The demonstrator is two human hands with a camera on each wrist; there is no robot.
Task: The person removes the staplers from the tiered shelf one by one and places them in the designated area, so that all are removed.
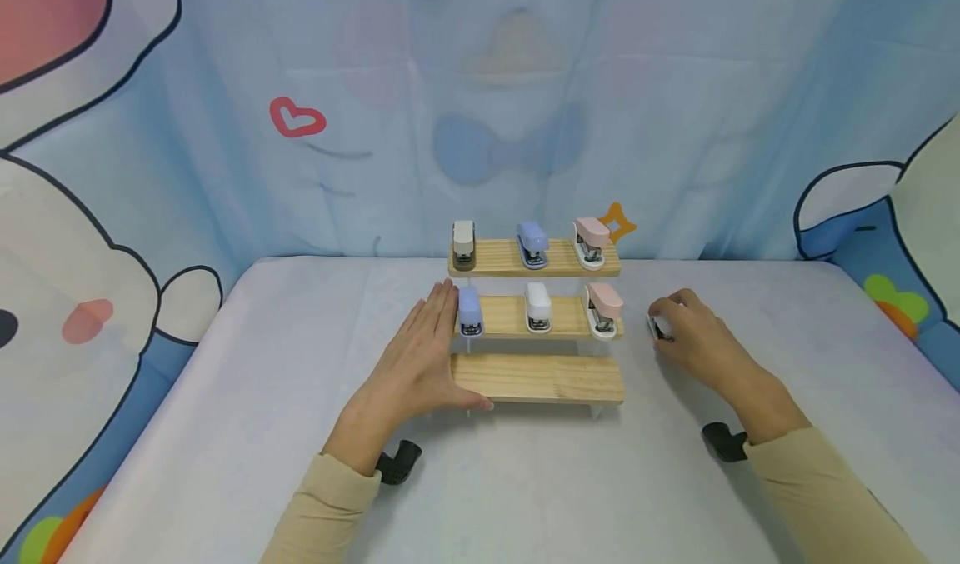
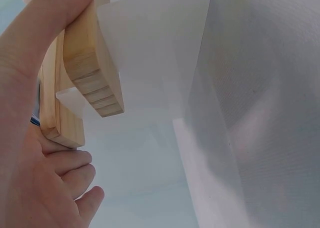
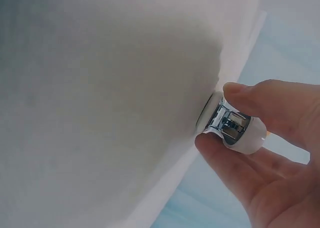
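One white cloth (image 1: 525, 489) covers the tabletop, and behind it we see a pale blue curtain (image 1: 360, 189) printed with a red heart outline (image 1: 303, 132), a blue bow (image 1: 468, 147) and large cartoon figures (image 1: 67, 247). On the cloth stands a three-tier wooden rack (image 1: 566, 318) with translucent supports (image 2: 150, 48). Its top shelf (image 1: 497, 257) and middle shelf (image 1: 502, 318) each bear three mini staplers (image 1: 532, 243); whether they carry lettering is too small for us to tell. The left hand (image 1: 427, 351) lies along the rack's left end, fingers straight, thumb spread to the front of the lowest shelf (image 1: 537, 376). Right of the rack, the right hand (image 1: 697, 339) pinches a white mini stapler (image 3: 255, 138); we cannot tell whether its base touches the cloth.
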